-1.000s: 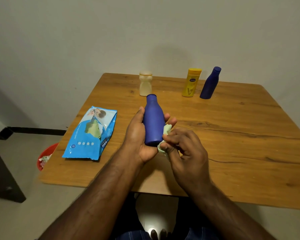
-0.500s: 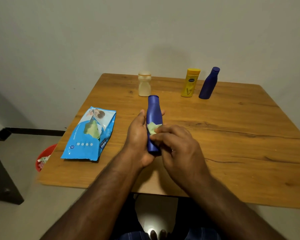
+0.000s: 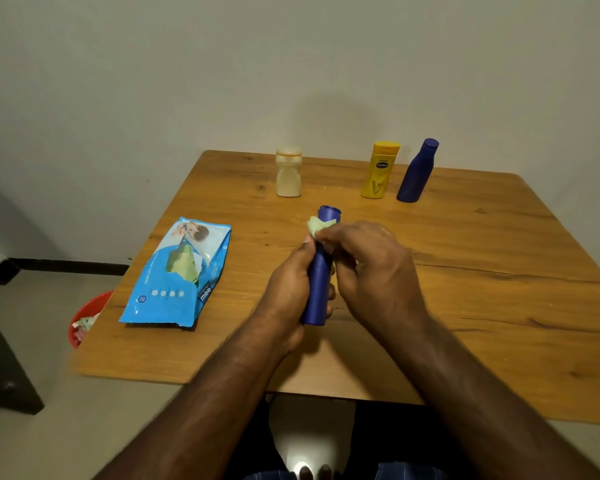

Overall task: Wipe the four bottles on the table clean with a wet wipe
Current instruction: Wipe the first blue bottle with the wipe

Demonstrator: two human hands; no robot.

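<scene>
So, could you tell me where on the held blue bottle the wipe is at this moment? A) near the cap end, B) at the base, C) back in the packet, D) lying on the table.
A: the right hand pinches the green wipe against the blue bottle just below its cap, while the left hand grips the lower body.

blue bottle [image 3: 317,289], pale green, perhaps, wipe [image 3: 317,226]
</scene>
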